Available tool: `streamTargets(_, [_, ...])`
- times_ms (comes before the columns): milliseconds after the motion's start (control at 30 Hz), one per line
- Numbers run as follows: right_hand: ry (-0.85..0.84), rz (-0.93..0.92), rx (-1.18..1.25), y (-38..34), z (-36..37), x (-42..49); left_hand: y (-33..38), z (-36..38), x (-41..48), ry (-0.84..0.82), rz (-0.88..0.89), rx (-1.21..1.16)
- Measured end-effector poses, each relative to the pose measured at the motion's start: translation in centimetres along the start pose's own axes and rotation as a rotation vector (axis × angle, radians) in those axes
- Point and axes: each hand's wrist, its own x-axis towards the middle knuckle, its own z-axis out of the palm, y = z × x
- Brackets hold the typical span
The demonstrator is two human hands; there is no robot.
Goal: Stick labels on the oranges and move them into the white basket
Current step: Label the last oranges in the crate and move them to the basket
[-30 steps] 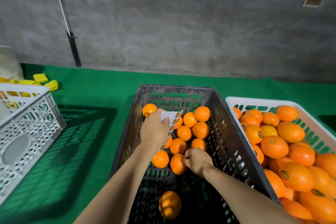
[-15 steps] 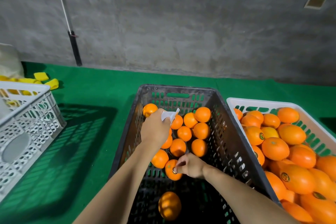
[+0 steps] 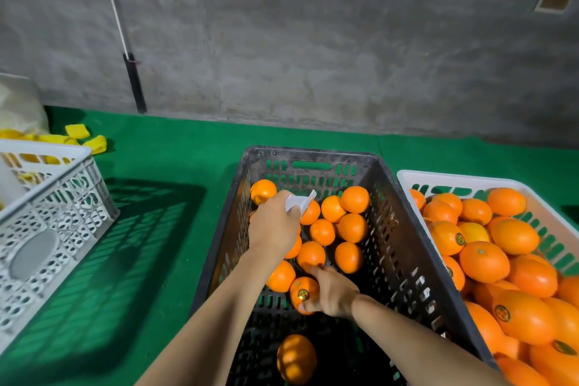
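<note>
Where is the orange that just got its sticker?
In the head view, the stickered orange sits low in the black crate, gripped by the right hand, just right of another orange.

Dim overall, rough grey concrete wall (image 3: pixel 313 50) murky. Light from upper left, judged by the hard lattice shadow thrown rightward from the white perforated plastic crate (image 3: pixel 53 213) across the green felt floor covering (image 3: pixel 150 229). Near end of the black slotted plastic crate (image 3: pixel 404 229) sunk in shade. Wide-angle bowing at edges; detail soft throughout.
</note>
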Motion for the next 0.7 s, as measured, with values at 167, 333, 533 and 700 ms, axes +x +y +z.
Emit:
streamTargets(167, [-0.120, 0.062, 0.018, -0.3, 0.6, 0.2, 0.1, -0.1, -0.2, -0.018, -0.006, -0.006])
streamTargets(333, [-0.017, 0.132, 0.110, -1.8, -0.5, -0.3, 0.0, -0.8, -0.6, -0.012, -0.047, -0.035])
streamTargets(533, [0.280, 0.302, 0.972, -3.6, -6.7, -1.7, 0.6, -1.8, -0.9, 0.078, -0.040, -0.049])
streamTargets(700, [0.389, 0.115, 1.552, -3.8, -11.7, -4.3, 1.1, -1.9, -1.7, 0.133, -0.010, -0.092])
